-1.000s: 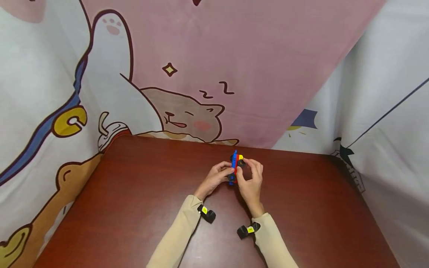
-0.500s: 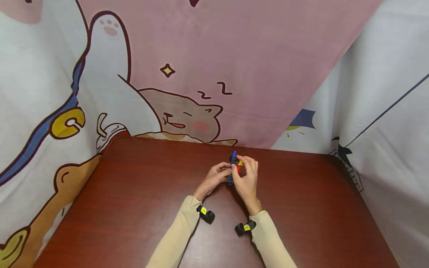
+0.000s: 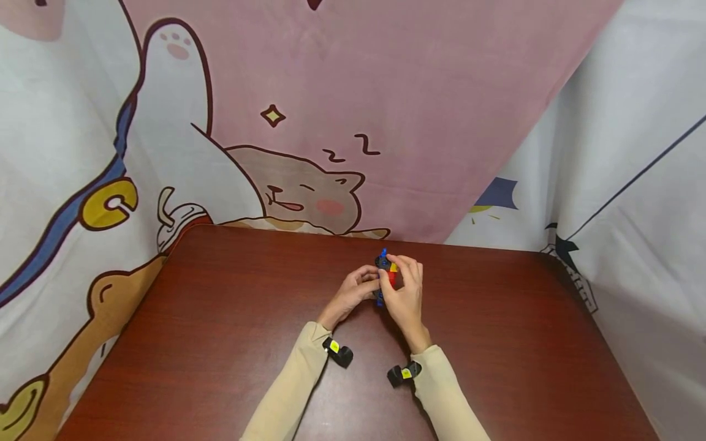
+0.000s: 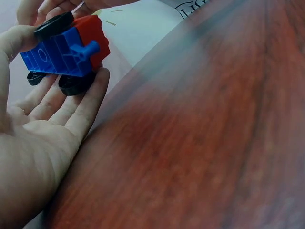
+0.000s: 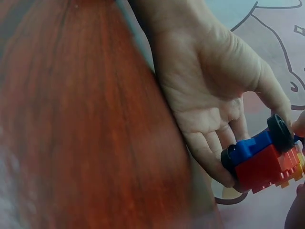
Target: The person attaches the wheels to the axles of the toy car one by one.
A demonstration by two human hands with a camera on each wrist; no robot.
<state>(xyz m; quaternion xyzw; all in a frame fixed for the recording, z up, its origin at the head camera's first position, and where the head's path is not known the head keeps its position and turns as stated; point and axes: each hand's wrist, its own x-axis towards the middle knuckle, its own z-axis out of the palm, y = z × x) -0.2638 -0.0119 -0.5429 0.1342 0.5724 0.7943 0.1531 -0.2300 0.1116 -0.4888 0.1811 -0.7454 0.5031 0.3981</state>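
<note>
A small toy car [image 3: 392,278] built of bricks is held up between my two hands. Its blue base [image 4: 46,53] faces the left wrist view, with black wheels on both sides. In the right wrist view a red brick [image 5: 261,169] sits on that base, with yellow pieces beyond it. My left hand [image 3: 347,297] pinches the car, thumb above, fingers beneath. From the other side, my right hand [image 3: 406,297] grips it, thumb at a black wheel [image 5: 280,132] and fingers at the opposite wheel. In the head view the hands hide much of the car.
The brown wooden table [image 3: 231,318] spreads under both arms. A pink and white cartoon-printed cloth [image 3: 441,122] hangs behind the far edge and along the sides. Black cameras with yellow labels sit at the left wrist [image 3: 337,351] and right wrist [image 3: 404,373].
My right hand has moved a little left, closer to my left hand, covering more of the car. The car has turned slightly. During the last half second there is little movement.
</note>
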